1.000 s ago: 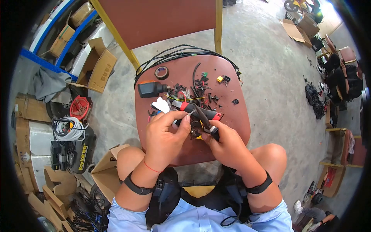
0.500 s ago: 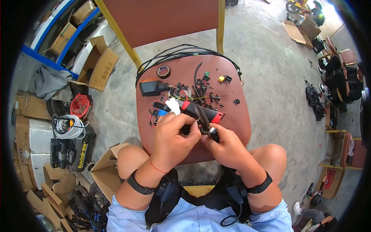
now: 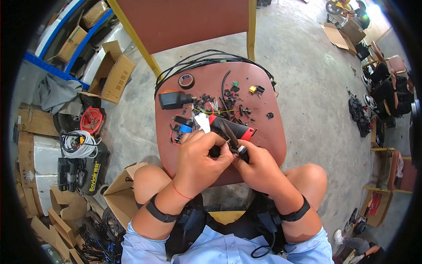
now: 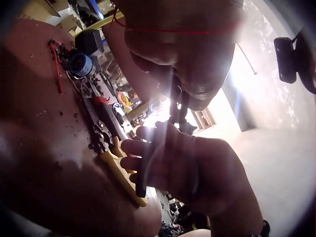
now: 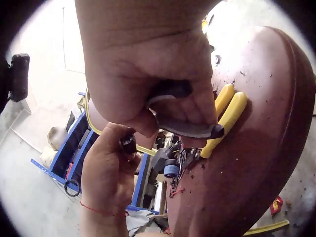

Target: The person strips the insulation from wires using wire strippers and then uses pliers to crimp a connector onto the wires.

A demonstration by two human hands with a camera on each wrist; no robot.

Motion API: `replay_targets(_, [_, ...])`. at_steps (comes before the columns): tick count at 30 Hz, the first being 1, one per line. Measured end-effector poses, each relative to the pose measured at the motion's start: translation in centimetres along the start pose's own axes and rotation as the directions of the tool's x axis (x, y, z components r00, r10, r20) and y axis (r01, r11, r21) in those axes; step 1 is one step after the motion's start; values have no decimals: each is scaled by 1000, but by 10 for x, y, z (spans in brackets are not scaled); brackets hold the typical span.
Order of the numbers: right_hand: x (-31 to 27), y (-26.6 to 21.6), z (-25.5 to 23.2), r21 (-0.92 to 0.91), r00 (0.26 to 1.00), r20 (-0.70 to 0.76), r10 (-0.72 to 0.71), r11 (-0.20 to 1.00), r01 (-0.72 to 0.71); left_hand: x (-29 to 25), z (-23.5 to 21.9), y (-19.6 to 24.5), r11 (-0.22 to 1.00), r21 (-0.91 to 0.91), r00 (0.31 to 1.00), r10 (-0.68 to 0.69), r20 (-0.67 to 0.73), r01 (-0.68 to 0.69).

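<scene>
In the head view my left hand (image 3: 200, 158) pinches a small dark piece between thumb and forefinger, beside the jaws of a dark hand tool (image 3: 231, 133). My right hand (image 3: 259, 167) grips that tool; its two dark curved handles (image 5: 190, 127) cross the palm in the right wrist view. The fingertips of both hands almost meet. Beyond them on the seat (image 3: 268, 145) lie a black-and-red tool (image 3: 237, 128), a white piece (image 3: 202, 122) and a blue roll (image 3: 185, 129). Yellow-handled pliers (image 5: 231, 118) rest on the seat in the right wrist view.
Dark scraps (image 3: 210, 103), a tape roll (image 3: 186, 81), a black-and-orange lamp (image 3: 173, 100) and yellow connectors (image 3: 252, 89) lie farther back on the seat. Black cables (image 3: 211, 54) loop behind them. Cardboard boxes (image 3: 115, 75) and a shelf stand at left; people sit at right.
My left hand has moved right and slightly down, closer to the tool's jaws. My right hand stays around the handles. The view has shifted slightly.
</scene>
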State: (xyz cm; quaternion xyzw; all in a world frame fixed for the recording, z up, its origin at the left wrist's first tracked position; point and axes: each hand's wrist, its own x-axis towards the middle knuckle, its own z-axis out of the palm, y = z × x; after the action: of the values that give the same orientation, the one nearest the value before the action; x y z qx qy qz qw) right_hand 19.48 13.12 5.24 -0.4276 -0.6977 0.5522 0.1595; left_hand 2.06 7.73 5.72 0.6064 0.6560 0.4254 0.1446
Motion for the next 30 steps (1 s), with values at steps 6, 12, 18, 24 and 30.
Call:
replay_targets(6, [-1, 1, 0, -4, 1000, 8, -2, 1000, 2, -1, 0, 1, 1000, -4, 1000, -16, 10, 16])
replay_targets(12, [0, 1, 1, 11, 1000, 17, 15, 1000, -15, 0, -1, 2, 1000, 9, 1000, -2, 14, 2])
replay_targets(18, [0, 3, 3, -2, 1000, 1, 9, 1000, -9, 0, -2, 2, 1000, 17, 1000, -4, 16, 3])
replay_targets(24, [0, 4, 3, -18, 999, -17, -41, 999, 41, 1, -1, 2, 1000, 22, 1000, 6, 8, -6])
replay_targets(30, [2, -3, 0, 15, 1000, 28, -14, 1000, 13, -1, -2, 4, 1000, 4, 1000, 20, -15, -20])
